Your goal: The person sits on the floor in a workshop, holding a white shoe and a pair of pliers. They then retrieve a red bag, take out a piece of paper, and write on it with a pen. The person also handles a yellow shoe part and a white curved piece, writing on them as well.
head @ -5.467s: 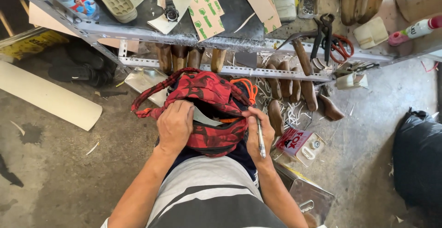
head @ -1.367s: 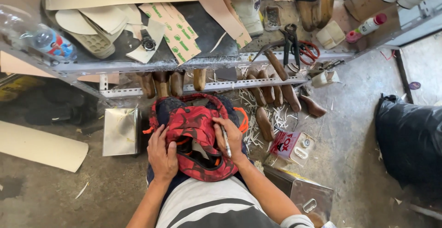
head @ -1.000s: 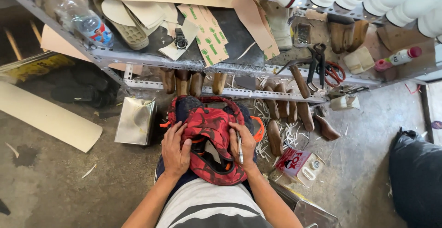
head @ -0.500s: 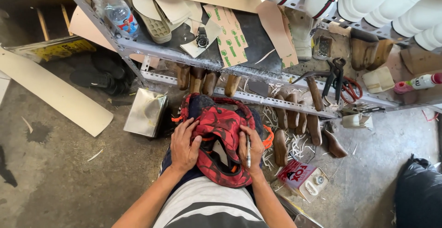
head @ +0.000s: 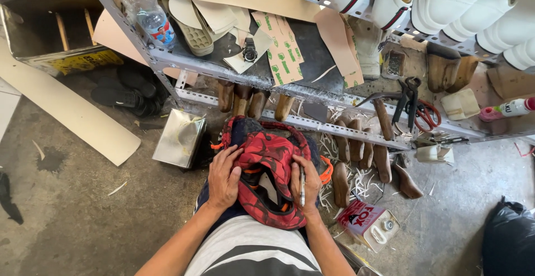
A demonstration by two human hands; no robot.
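Note:
A red and black patterned fabric bag [head: 266, 159] with orange trim lies on my lap. My left hand [head: 224, 177] presses flat on its left side. My right hand [head: 304, 182] rests on its right side and grips a slim silver pen [head: 302, 186] between the fingers, the pen pointing along the hand. The bag's opening shows between my two hands.
A metal shelf [head: 184, 61] stands in front with a plastic bottle [head: 146, 10], paper patterns [head: 281, 45], pliers and scissors [head: 413, 106] and white shoes [head: 446, 3]. Wooden shoe lasts [head: 356, 148] hang below. A metal tin [head: 179, 138] stands left, a red can [head: 368, 223] right, a black bag [head: 510, 240] far right.
The camera view has tilted and drifted, showing more of the shelf top. My hands stay on the bag, shifting slightly over the fabric; the pen remains in my right hand.

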